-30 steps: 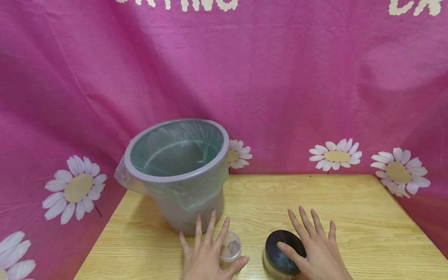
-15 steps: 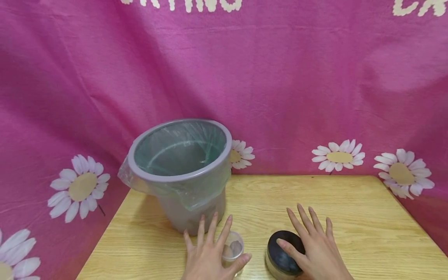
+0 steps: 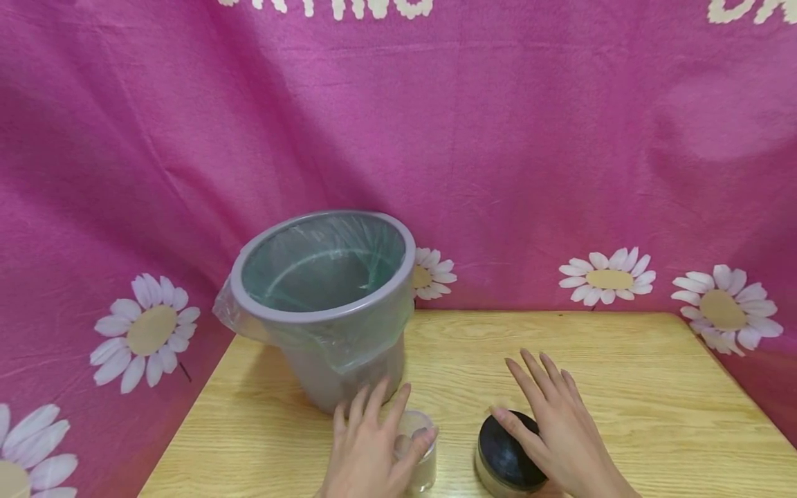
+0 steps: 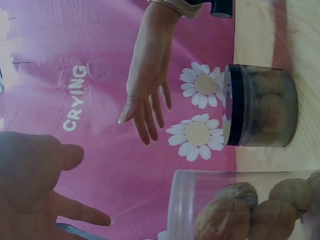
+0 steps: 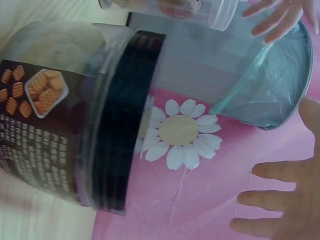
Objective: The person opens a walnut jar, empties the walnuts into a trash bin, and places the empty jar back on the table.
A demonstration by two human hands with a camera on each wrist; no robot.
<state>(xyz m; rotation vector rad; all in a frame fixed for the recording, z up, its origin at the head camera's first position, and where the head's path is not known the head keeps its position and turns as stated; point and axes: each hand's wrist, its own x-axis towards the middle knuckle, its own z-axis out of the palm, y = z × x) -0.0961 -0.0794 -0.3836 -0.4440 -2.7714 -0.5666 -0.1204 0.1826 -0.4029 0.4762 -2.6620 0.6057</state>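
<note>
Hovering with fingers spread, left hand point(image 3: 367, 449) over the open walnut cup point(image 3: 418, 449) and right hand point(image 3: 563, 432) over the black-lidded jar point(image 3: 507, 460), bottom center of frame; probably needs gripping next.

Staged tabletop recording corner, pink daisy-print cloth backdrop point(image 3: 498, 138) filling the upper frame, small wooden table point(image 3: 623, 373) at the bottom, lined grey bin point(image 3: 324, 304) at left centre

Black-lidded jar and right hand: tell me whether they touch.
Apart. The left wrist view shows the right hand hovering with pink backdrop between its fingers and the black-lidded jar.
</note>
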